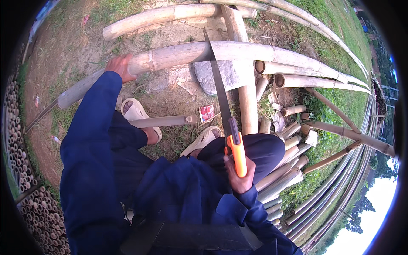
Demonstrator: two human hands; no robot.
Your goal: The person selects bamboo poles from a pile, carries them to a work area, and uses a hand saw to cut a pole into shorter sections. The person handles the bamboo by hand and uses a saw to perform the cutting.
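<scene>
In my right hand [240,173] is a handsaw [221,91] with an orange and black handle. Its long dark blade points away from me and crosses a thick pale bamboo pole [178,55], the tip reaching past the far side. My left hand [121,68] grips this pole toward its left end, fingers wrapped round it. Left of that hand a bamboo length [80,89] runs down toward the ground; whether it is one with the pole, I cannot tell. Near the blade, the pole rests over a crosswise bamboo support [247,106] and beside a grey stone block [221,75].
Another bamboo pole [148,23] lies farther off. Several cut bamboo pieces [280,180] are heaped by my right knee. A short bamboo piece [163,122] and a red packet [207,113] lie near my sandalled feet. Stacked bamboo [40,212] lines the left; long poles [340,187] run along the right.
</scene>
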